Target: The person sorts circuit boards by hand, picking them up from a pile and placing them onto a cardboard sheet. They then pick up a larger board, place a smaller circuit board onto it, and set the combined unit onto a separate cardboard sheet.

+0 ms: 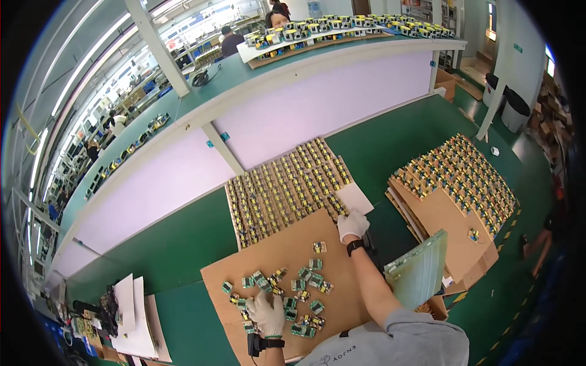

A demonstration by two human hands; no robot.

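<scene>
A cardboard sheet [229, 268] lies in front of me with loose small circuit boards [315, 280] scattered on it, some green side up, some with yellow parts showing. My left hand [267, 314], in a white glove, is low over the boards at the sheet's left, its fingers apart and touching or just above them. Farther off, a second sheet carries tight rows of circuit boards [281, 189]. At the near right end of these rows is my gloved right hand [353, 226], fingers closed around a circuit board at the row's end; the fingertips partly hide it.
To the right, stacked cardboard holds another array of boards [461, 177]. A greenish foam slab [418, 271] stands tilted beside my right forearm. White sheets [134, 317] lie at the left. Beyond a pale partition [329, 104], a raised bench bears more boards, with a person behind it.
</scene>
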